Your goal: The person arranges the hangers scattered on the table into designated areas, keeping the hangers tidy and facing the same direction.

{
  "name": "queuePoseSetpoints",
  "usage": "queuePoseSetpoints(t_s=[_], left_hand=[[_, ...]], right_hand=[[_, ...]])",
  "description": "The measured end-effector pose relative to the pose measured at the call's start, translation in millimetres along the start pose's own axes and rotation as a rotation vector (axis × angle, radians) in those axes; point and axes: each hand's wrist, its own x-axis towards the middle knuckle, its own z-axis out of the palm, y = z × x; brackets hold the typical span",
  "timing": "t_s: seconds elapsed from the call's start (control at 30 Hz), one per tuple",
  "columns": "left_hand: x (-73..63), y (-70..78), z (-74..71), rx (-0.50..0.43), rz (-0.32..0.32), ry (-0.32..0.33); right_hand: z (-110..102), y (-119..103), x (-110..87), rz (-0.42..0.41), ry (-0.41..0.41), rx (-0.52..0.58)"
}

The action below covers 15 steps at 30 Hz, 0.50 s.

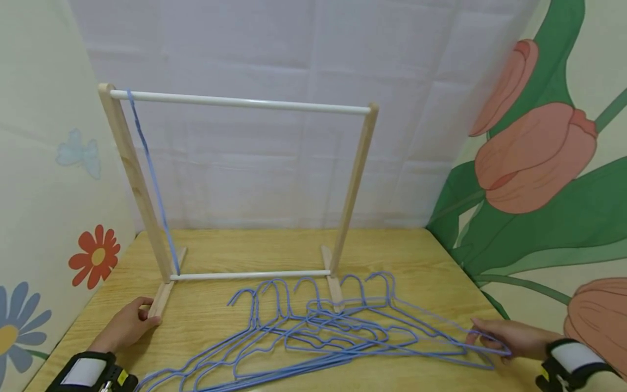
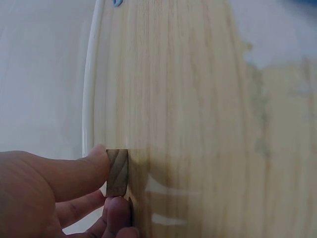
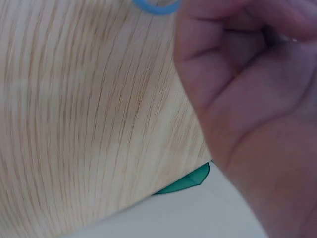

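Note:
A small clothes rack with wooden posts and a white top rod point(image 1: 240, 102) stands on the table. At its left side my left hand point(image 1: 124, 325) pinches the front end of the wooden foot point(image 1: 159, 302); in the left wrist view thumb and fingers grip the foot's square end point(image 2: 117, 172). One blue hanger point(image 1: 155, 182) hangs edge-on at the left end of the top rod. On the right, my right hand point(image 1: 514, 337) grips the corner of a blue hanger point(image 1: 433, 313) lying on the pile. The right wrist view shows its fingers curled, the grip itself mostly hidden.
Several overlapping blue hangers point(image 1: 303, 332) lie in front of the rack, hooks toward the back. A white lower rod point(image 1: 250, 275) joins the posts. A white cloth point(image 1: 274, 179) backs the wooden table point(image 1: 279, 242), with flower-printed panels point(image 1: 534, 158) at both sides.

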Motion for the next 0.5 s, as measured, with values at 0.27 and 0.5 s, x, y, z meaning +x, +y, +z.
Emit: queuePoseSetpoints(t_s=[0.27,0.5], left_hand=[[0.9,-1.2,0.9,-0.002,0.009,0.004],[0.6,-1.2,1.1,-0.005,0.016,0.01]], right_hand=[[-4.3,3.2,2.5,-0.063,0.028,0.064],[-8.1,6.8,2.5,-0.096,-0.023,0.194]])
